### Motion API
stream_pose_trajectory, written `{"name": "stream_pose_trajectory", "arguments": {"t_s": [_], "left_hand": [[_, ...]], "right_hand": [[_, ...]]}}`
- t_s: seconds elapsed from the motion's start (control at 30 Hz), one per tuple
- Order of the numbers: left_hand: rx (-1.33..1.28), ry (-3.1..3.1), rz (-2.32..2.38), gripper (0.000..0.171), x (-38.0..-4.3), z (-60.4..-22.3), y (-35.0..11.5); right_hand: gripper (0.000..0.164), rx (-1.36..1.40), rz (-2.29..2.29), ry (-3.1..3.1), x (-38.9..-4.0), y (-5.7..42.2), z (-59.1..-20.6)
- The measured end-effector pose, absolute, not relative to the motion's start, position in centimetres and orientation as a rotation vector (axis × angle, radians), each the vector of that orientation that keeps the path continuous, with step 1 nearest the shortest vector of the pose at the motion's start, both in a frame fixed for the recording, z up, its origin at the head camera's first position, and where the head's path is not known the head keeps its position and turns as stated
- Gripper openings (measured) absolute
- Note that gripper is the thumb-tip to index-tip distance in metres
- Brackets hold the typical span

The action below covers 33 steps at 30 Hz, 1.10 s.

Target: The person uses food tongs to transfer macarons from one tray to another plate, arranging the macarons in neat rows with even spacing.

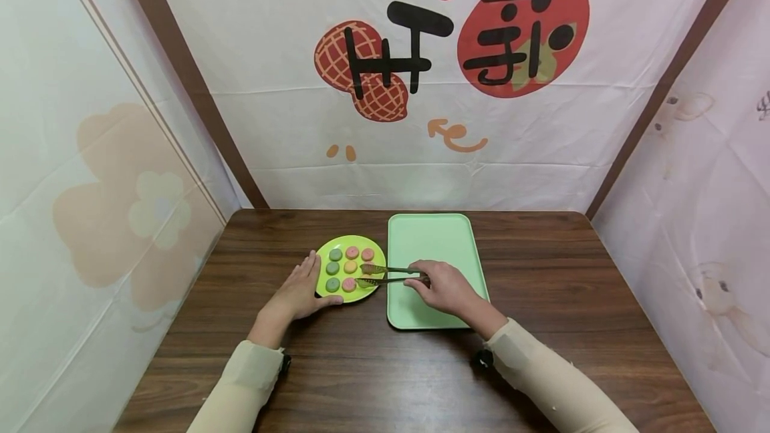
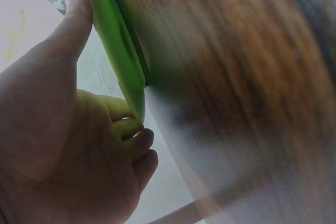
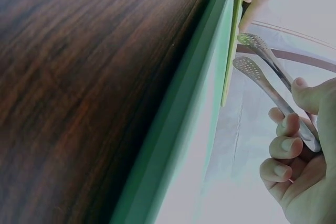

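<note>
Several macarons in green, pink and yellow sit in rows on a lime-green round plate (image 1: 328, 244). They include a yellow macaron (image 1: 350, 266) at the centre and a pink macaron (image 1: 349, 284) at the near side. Along the plate's left rim rests my left hand (image 1: 299, 291), thumb at the near edge and the other fingers extended up the side. My right hand (image 1: 442, 284) grips metal tongs (image 1: 397, 270) from the right. The tongs' perforated ends are spread apart over the plate's right side, partly hiding the macarons there.
A mint-green rectangular tray (image 1: 430, 236) lies just right of the plate, under my right hand. Both stand on a dark wooden table (image 1: 373, 379). Printed white cloth walls (image 1: 289, 139) rise behind the table and at both sides.
</note>
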<state>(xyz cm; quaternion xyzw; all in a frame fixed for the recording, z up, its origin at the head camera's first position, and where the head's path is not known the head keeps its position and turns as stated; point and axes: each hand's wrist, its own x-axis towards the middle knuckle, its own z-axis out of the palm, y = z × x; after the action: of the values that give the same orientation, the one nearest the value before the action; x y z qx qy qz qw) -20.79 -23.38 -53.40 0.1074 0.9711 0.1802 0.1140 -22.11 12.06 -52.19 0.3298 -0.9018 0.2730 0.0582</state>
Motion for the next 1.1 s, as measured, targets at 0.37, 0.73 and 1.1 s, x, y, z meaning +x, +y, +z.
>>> {"name": "stream_pose_trajectory", "arguments": {"t_s": [0.37, 0.73, 1.1], "left_hand": [[0.305, 2.837, 0.554, 0.121, -20.5, -53.1, -23.2], [0.3, 2.837, 0.557, 0.122, -20.6, -53.6, -23.3], [0.314, 2.847, 0.536, 0.124, -20.7, -53.6, -23.3]], "right_hand": [[0.031, 0.938, 0.868, -2.705, -21.6, 13.7, -52.7], [0.028, 0.819, 0.948, -2.691, -20.6, 16.6, -52.9], [0.03, 0.721, 0.978, -2.658, -20.0, 19.2, -52.7]]}}
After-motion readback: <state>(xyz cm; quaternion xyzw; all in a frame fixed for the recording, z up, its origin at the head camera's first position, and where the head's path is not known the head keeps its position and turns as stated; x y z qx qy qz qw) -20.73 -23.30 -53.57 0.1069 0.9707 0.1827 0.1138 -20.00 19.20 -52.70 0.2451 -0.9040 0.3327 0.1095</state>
